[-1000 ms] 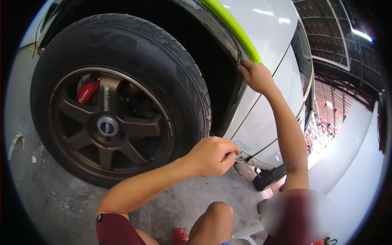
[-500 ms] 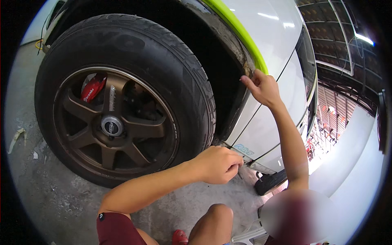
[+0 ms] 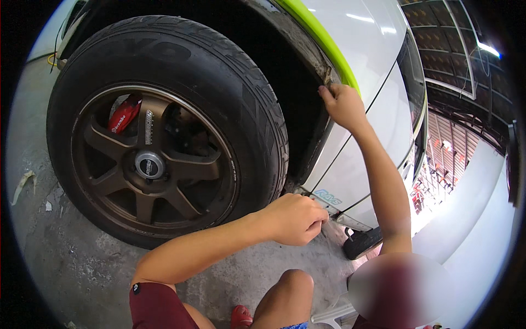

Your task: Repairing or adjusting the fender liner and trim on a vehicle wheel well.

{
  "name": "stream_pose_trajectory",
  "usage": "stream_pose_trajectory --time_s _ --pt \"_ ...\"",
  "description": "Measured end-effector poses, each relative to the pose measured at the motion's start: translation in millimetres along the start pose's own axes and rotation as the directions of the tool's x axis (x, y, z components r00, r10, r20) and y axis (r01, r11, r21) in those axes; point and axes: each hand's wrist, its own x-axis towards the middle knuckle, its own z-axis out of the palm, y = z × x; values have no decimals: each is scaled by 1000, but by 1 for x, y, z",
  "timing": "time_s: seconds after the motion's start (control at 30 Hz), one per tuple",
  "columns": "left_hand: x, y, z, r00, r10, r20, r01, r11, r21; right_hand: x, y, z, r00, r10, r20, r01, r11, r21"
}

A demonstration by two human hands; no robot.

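Observation:
My right hand [image 3: 345,105] is closed at the lower end of a lime-green wheel-arch trim [image 3: 337,60] on a white car body [image 3: 372,55]. Its fingers are curled at the trim, and the thumb reaches toward the dirty inner lip of the arch. Lower down, my left hand [image 3: 296,220] is closed in a fist in front of the white sill, just right of the tyre's lower edge; whatever it may hold is hidden. A large black tyre [image 3: 257,109] on a bronze spoked wheel [image 3: 159,200] fills the left side, with a red brake caliper [image 3: 125,114] behind the spokes.
Grey concrete floor [image 3: 230,274] lies below the wheel. A white plastic stool [image 3: 334,315] shows at the lower edge near my knee [image 3: 290,299]. A second dark tyre [image 3: 361,243] stands beyond the sill. Behind my right arm are a pale wall [image 3: 466,214] and a roofed opening.
My right hand has shifted slightly up and left, closer to the inner lip of the arch. The left hand stays almost in place, still closed.

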Motion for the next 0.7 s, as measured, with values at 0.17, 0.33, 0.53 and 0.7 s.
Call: stream_pose_trajectory --time_s 0.17,0.33,0.53,0.7 --pt "0 -1 0 999 51 19 -51 998 37 -7 17 -25 986 44 158 -42 999 -14" --pt "-1 -5 4 999 39 36 -41 998 50 -14 7 -18 993 76 93 -52 970 -238" --pt "-3 -6 10 998 59 36 -60 997 37 -4 -13 2 992 99 -80 -117 960 -254" --pt "-3 -5 11 997 64 49 -66 997 29 12 -5 7 995 20 -97 -34 989 -141"
